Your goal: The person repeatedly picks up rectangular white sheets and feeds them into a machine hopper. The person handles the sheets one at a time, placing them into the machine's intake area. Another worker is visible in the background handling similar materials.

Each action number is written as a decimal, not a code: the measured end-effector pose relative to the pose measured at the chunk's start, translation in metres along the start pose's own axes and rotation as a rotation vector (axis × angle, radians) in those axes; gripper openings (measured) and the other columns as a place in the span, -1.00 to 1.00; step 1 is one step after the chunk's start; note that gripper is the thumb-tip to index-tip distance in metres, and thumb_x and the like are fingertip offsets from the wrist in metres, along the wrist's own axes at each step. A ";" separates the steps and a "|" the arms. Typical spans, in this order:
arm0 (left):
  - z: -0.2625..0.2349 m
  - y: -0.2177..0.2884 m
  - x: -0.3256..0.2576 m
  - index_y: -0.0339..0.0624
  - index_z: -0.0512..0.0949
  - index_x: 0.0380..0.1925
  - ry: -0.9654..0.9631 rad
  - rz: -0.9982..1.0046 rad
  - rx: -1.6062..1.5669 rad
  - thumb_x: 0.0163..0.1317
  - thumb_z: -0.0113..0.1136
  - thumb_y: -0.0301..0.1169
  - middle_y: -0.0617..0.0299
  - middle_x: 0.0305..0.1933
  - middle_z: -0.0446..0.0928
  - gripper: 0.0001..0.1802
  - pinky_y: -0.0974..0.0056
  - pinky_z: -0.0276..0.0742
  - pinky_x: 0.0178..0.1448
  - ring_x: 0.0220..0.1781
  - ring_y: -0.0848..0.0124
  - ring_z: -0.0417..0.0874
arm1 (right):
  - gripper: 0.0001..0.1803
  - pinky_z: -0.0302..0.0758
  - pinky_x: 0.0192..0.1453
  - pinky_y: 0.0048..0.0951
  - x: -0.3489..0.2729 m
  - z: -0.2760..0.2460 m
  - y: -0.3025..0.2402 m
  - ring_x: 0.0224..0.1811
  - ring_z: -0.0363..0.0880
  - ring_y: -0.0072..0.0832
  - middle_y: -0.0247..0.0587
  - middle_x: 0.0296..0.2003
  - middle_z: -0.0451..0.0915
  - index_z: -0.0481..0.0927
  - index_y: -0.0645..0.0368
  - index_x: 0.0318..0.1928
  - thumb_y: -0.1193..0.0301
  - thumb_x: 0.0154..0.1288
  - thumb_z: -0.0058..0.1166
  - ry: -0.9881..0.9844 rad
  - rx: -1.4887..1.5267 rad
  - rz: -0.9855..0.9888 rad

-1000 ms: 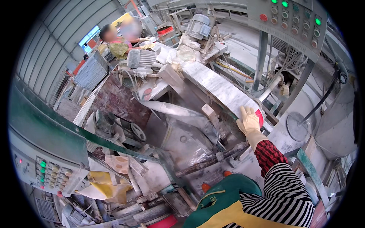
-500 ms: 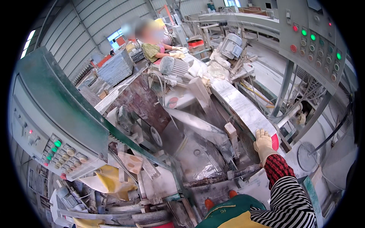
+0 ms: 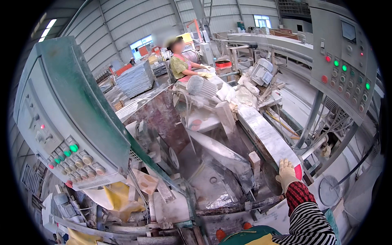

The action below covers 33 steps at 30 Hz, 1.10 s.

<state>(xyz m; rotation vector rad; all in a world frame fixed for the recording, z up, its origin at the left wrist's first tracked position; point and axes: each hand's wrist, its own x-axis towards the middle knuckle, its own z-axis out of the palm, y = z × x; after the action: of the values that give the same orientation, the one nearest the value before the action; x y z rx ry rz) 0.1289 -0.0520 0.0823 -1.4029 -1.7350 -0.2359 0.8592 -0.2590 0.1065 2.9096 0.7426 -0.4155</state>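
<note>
My right hand (image 3: 286, 173), in a pale yellow work glove with a red plaid cuff and striped sleeve, lies flat with fingers spread on the near end of a long white marble strip (image 3: 261, 130). The strip runs away from me along the bed of a dusty stone-cutting machine. A small red patch (image 3: 298, 172) shows just right of the glove. My left hand is out of view.
A green control box with round buttons (image 3: 69, 122) hangs close at the left, and a grey button panel (image 3: 347, 61) at the upper right. A person in gloves (image 3: 179, 61) works at the far end. Grey motors (image 3: 261, 71) and stacked slabs (image 3: 134, 77) stand beyond.
The view has swung upward and left, bringing the green control box closer and larger. My right hand has stayed on the near end of the marble strip.
</note>
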 end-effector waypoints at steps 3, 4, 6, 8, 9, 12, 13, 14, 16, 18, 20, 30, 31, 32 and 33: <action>-0.013 0.004 0.004 -0.41 0.60 0.01 0.082 -0.009 -0.021 0.33 0.21 -0.01 -0.15 0.07 0.60 -0.40 -0.17 0.49 0.25 0.19 -0.09 0.58 | 0.20 0.00 0.58 -0.02 0.001 0.003 -0.003 0.58 -0.08 0.07 0.11 0.56 -0.14 -0.16 0.11 0.57 0.05 0.08 0.30 0.011 -0.001 0.004; -0.016 0.006 0.007 -0.41 0.59 0.01 0.096 -0.008 -0.031 0.32 0.23 -0.04 -0.16 0.06 0.60 -0.42 -0.17 0.49 0.26 0.19 -0.09 0.58 | 0.20 0.00 0.58 -0.02 0.002 0.004 -0.003 0.58 -0.07 0.07 0.11 0.56 -0.13 -0.16 0.11 0.57 0.05 0.08 0.31 0.011 -0.004 0.004; -0.028 0.012 0.011 -0.42 0.59 0.01 0.106 -0.020 -0.059 0.31 0.25 -0.07 -0.17 0.05 0.60 -0.44 -0.17 0.48 0.26 0.19 -0.10 0.58 | 0.21 0.00 0.58 -0.02 0.004 0.006 -0.003 0.58 -0.07 0.07 0.11 0.56 -0.12 -0.16 0.11 0.57 0.04 0.07 0.31 0.010 -0.009 0.007; -0.045 0.018 0.014 -0.43 0.58 0.01 0.096 -0.044 -0.093 0.30 0.26 -0.09 -0.18 0.04 0.59 -0.45 -0.17 0.49 0.26 0.19 -0.11 0.58 | 0.21 0.00 0.58 -0.02 0.006 0.007 -0.002 0.58 -0.07 0.07 0.11 0.56 -0.12 -0.15 0.11 0.57 0.05 0.06 0.32 0.006 -0.008 0.006; -0.046 0.019 0.014 -0.43 0.58 0.01 0.096 -0.044 -0.095 0.30 0.26 -0.09 -0.19 0.05 0.59 -0.45 -0.17 0.49 0.26 0.18 -0.11 0.58 | 0.21 0.00 0.58 -0.02 0.007 0.007 -0.001 0.58 -0.07 0.07 0.10 0.56 -0.11 -0.15 0.11 0.57 0.05 0.05 0.33 0.004 -0.008 0.006; -0.047 0.016 0.010 -0.44 0.56 0.01 0.097 -0.047 -0.098 0.30 0.25 -0.09 -0.20 0.05 0.58 -0.45 -0.17 0.49 0.26 0.18 -0.13 0.57 | 0.20 0.00 0.58 -0.02 0.005 0.003 -0.005 0.58 -0.07 0.06 0.09 0.55 -0.10 -0.13 0.11 0.56 0.05 0.05 0.33 0.012 0.001 0.002; -0.044 0.016 0.009 -0.44 0.56 0.01 0.099 -0.044 -0.108 0.31 0.25 -0.10 -0.20 0.06 0.58 -0.45 -0.18 0.48 0.27 0.18 -0.13 0.57 | 0.20 0.00 0.58 -0.01 0.006 0.003 -0.005 0.58 -0.07 0.06 0.09 0.55 -0.10 -0.13 0.11 0.56 0.05 0.05 0.33 0.016 -0.007 0.005; -0.042 0.015 0.007 -0.44 0.55 0.02 0.102 -0.041 -0.118 0.31 0.25 -0.10 -0.20 0.06 0.58 -0.45 -0.18 0.48 0.27 0.18 -0.13 0.57 | 0.20 0.01 0.57 -0.01 0.006 0.004 -0.005 0.58 -0.07 0.05 0.09 0.55 -0.10 -0.13 0.10 0.56 0.05 0.05 0.33 0.019 -0.015 0.007; -0.045 0.017 0.007 -0.45 0.55 0.02 0.083 -0.028 -0.119 0.31 0.24 -0.12 -0.19 0.07 0.57 -0.46 -0.19 0.46 0.29 0.20 -0.13 0.55 | 0.20 0.01 0.57 -0.01 0.008 0.005 -0.004 0.58 -0.07 0.05 0.08 0.55 -0.10 -0.12 0.10 0.56 0.05 0.05 0.33 0.020 -0.025 0.011; -0.055 0.023 0.011 -0.45 0.55 0.01 0.026 -0.046 -0.140 0.31 0.24 -0.13 -0.18 0.07 0.56 -0.47 -0.19 0.44 0.30 0.21 -0.14 0.53 | 0.20 0.02 0.57 -0.01 0.009 0.005 -0.003 0.58 -0.07 0.04 0.08 0.55 -0.11 -0.13 0.09 0.56 0.06 0.05 0.33 0.016 -0.031 0.015; -0.078 0.027 0.018 -0.46 0.55 0.01 -0.064 -0.104 -0.174 0.31 0.23 -0.15 -0.17 0.07 0.56 -0.48 -0.19 0.42 0.31 0.23 -0.14 0.51 | 0.20 0.02 0.57 0.00 0.009 0.001 -0.006 0.58 -0.06 0.04 0.07 0.56 -0.11 -0.13 0.10 0.57 0.07 0.05 0.32 0.007 -0.031 0.006; -0.092 0.037 0.018 -0.44 0.53 0.04 -0.061 -0.084 -0.088 0.35 0.13 -0.12 -0.13 0.15 0.51 -0.47 -0.17 0.45 0.22 0.26 -0.11 0.48 | 0.26 0.03 0.57 -0.03 0.017 0.010 -0.005 0.56 -0.03 0.09 0.14 0.55 -0.11 -0.18 0.16 0.56 0.01 0.04 0.36 0.039 -0.082 -0.011; -0.095 0.039 0.019 -0.43 0.52 0.06 -0.087 -0.118 -0.083 0.35 0.12 -0.10 -0.11 0.17 0.50 -0.45 -0.16 0.46 0.20 0.26 -0.10 0.48 | 0.24 0.01 0.58 -0.01 0.017 0.008 -0.006 0.57 -0.04 0.08 0.12 0.55 -0.12 -0.18 0.15 0.57 0.03 0.05 0.34 0.028 -0.070 -0.006; -0.096 0.040 0.019 -0.42 0.51 0.08 -0.114 -0.152 -0.079 0.36 0.10 -0.09 -0.10 0.18 0.50 -0.44 -0.16 0.47 0.18 0.27 -0.09 0.48 | 0.22 -0.01 0.58 0.02 0.016 0.005 -0.007 0.58 -0.06 0.07 0.10 0.56 -0.12 -0.17 0.13 0.57 0.05 0.06 0.31 0.017 -0.058 -0.002; -0.091 0.040 0.017 -0.40 0.51 0.09 -0.101 -0.144 -0.048 0.36 0.09 -0.07 -0.08 0.19 0.50 -0.43 -0.14 0.48 0.16 0.27 -0.08 0.48 | 0.19 -0.04 0.58 0.04 0.015 0.003 -0.009 0.59 -0.08 0.05 0.08 0.56 -0.13 -0.17 0.11 0.57 0.07 0.08 0.28 0.005 -0.046 0.002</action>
<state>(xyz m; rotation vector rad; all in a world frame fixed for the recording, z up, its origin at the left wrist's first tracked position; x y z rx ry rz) 0.2095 -0.0827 0.1349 -1.3454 -1.9283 -0.2907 0.8667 -0.2451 0.0989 2.8696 0.7399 -0.3854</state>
